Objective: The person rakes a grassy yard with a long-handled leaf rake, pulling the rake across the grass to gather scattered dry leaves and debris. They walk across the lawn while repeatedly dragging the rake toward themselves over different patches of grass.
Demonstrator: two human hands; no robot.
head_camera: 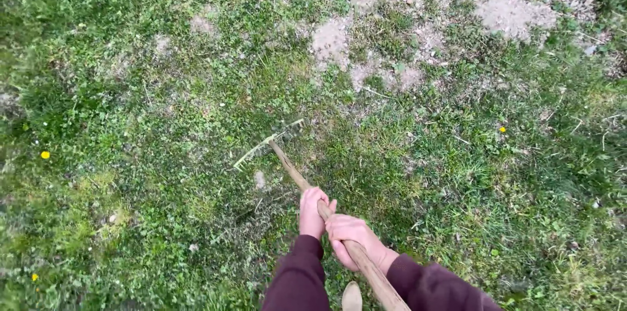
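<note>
Both arms enter from the bottom edge, sleeved in dark maroon to the wrists, forearms converging toward the middle. Left hand (pixel 311 212) is the forward one, fingers curled round in a closed grip, knuckles up, thumb side facing away from the body. Right hand (pixel 353 238) sits just behind and slightly right of the left grip, touching or nearly touching it, fingers wrapped tight, back of the hand upward, wrist bare just past the cuff. Both grips line up along one slanted axis running from lower right to upper left. Left forearm runs nearly straight up; right forearm angles in from the right.
</note>
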